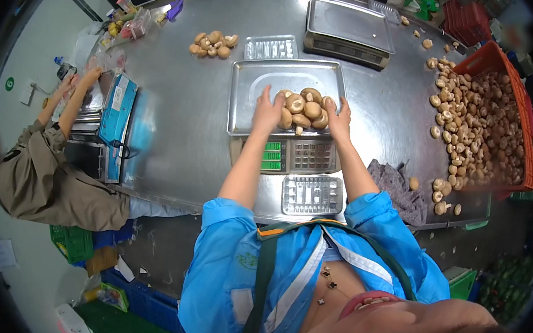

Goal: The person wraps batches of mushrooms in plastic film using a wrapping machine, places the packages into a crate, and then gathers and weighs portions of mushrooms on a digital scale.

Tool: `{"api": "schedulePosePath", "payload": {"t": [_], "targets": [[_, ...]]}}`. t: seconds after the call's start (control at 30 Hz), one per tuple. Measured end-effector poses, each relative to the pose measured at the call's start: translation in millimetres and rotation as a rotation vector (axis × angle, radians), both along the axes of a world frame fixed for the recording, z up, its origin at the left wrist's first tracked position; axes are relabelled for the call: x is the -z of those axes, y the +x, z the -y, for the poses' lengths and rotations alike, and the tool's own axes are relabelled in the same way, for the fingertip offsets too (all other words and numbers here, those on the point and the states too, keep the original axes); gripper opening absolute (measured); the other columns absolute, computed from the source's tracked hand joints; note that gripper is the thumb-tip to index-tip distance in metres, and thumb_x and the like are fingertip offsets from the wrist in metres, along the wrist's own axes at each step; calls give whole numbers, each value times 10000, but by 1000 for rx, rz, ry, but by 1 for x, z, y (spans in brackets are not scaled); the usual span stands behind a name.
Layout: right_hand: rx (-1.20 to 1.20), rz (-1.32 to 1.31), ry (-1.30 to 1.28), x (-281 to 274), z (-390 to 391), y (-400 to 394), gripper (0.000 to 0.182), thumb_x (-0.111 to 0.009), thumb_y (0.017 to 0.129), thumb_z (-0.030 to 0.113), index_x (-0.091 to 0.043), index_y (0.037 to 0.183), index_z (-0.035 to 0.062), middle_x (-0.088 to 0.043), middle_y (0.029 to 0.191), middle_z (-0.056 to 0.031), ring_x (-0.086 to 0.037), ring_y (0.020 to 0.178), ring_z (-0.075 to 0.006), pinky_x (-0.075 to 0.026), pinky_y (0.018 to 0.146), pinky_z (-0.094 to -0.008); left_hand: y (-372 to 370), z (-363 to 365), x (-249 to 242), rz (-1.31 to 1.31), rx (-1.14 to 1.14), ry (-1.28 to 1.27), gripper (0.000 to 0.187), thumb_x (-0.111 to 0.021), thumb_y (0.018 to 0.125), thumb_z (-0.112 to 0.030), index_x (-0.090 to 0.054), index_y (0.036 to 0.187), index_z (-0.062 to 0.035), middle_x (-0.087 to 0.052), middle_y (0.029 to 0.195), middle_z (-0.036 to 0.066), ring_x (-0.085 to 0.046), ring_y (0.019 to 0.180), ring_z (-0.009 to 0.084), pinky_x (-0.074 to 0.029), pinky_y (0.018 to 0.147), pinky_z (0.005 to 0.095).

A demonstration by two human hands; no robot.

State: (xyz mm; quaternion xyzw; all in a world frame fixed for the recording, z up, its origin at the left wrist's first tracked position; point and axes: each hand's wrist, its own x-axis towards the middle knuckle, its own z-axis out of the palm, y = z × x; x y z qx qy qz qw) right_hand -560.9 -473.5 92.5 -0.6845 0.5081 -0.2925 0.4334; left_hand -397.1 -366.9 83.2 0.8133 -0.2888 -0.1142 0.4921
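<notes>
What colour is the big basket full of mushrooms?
Orange-red basket; the head view shows it best.

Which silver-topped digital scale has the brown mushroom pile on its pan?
The nearer scale, the pile between left hand and right hand; the farther scale carries no pile.

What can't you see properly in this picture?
All in the head view:
Bottom mushrooms in the orange plastic crate: hidden by mushrooms on top.
Tray surface under the round brown mushrooms between left hand and right hand: covered by them.
Words on the blue machine's white label: too small.
Person across the table: cut off by the top edge.
</notes>
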Motion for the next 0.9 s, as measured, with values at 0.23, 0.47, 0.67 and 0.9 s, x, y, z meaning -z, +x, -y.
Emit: {"api": "schedulePosePath", "payload": {"t": [0.23, 0.47, 0.67, 0.9], "targets": [[-60, -142, -227, -9, -15, 22, 708, -600, 774, 471, -371, 1296, 51, -268, 1344, -251, -270, 1242, -400, -254, 1008, -491, -21, 13, -3, 60, -12, 0, 515, -515, 852, -421, -443, 1255, -107, -412, 1220, 222, -416, 1115, 391, -358, 929, 437], [-321, 43, -435, -35, -83, 161, 642, -637, 754, 415, -429, 1242, 53, -283, 1336, -273, -289, 1213, -435, -264, 988, -494, 94, -90, -22, 119, -233, -211, 503, -495, 881, -395, -430, 1249, -58, -408, 1225, 238, -422, 1111, 391, -360, 936, 429], [-525, -37, -179, 17, -185, 298, 727, -663, 697, 460, -427, 1248, 49, -314, 1311, -255, -310, 1198, -419, -276, 1004, -456, 210, -209, 25, -16, -474, -21, 506, -465, 877, -415, -457, 1265, -90, -431, 1235, 228, -427, 1143, 367, -358, 957, 396], [-648, -200, 15, 74, -238, 374, 838, -673, 679, 475, -349, 1290, 2, -318, 1300, -270, -315, 1212, -401, -289, 1010, -449, 306, -284, 124, -125, -434, 88, 516, -496, 849, -447, -498, 1240, -110, -460, 1224, 213, -447, 1123, 368, -359, 952, 399]]}}
